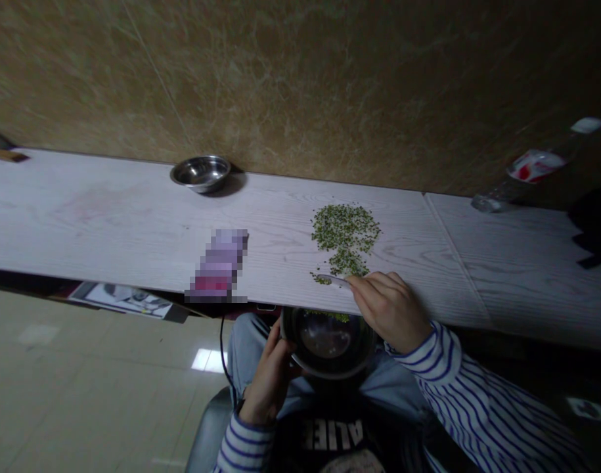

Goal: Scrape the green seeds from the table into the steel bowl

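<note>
Small green pieces, which look like mung beans, lie spread over the pale wooden table, with a thinner trail reaching its front edge. My right hand is closed on the handle of a pale spoon, whose bowl lies low over the pieces at the near end of the trail. Below the table edge, my left hand grips the left side of a metal bowl above my lap. Some green pieces show inside this bowl at its far side. The fingers under its rim are partly hidden.
At the back left stands a small steel bowl. A pixelated, purple-pink flat object lies left of the green pieces. A clear plastic bottle stands at the right by the wall. A black cable hangs beside my knee.
</note>
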A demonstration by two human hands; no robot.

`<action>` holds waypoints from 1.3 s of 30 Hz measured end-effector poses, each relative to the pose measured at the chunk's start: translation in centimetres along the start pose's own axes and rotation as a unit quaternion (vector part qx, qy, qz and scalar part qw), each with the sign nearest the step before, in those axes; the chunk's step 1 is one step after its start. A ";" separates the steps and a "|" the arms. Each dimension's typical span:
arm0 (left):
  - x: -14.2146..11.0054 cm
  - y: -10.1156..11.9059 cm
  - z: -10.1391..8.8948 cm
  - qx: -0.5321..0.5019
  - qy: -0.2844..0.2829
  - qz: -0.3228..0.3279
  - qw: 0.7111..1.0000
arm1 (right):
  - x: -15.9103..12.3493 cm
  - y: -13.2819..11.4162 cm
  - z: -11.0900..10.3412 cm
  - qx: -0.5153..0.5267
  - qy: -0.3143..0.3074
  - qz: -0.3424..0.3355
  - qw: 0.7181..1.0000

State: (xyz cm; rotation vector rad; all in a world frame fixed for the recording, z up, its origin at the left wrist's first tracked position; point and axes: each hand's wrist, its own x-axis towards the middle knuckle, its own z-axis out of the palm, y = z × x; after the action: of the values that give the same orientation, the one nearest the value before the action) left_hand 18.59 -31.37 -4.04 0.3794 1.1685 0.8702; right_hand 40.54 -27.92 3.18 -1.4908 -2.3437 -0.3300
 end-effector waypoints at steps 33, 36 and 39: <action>0.0 -0.4 -0.5 0.012 -0.021 -0.014 1.000 | -2.3 -0.8 -0.9 0.033 0.019 0.034 0.999; 0.1 -0.5 -0.5 0.014 -0.023 -0.014 1.000 | -2.6 -0.7 -1.1 0.036 0.022 0.032 0.999; 0.1 -0.5 -0.4 0.010 -0.026 -0.015 0.999 | -2.7 -0.8 -0.9 0.035 0.022 0.036 0.999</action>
State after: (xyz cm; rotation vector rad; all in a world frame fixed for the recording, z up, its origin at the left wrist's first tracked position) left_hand 18.42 -31.66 -4.55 0.3976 1.1326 0.8183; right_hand 41.04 -30.80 2.94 -1.5149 -2.2384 -0.2573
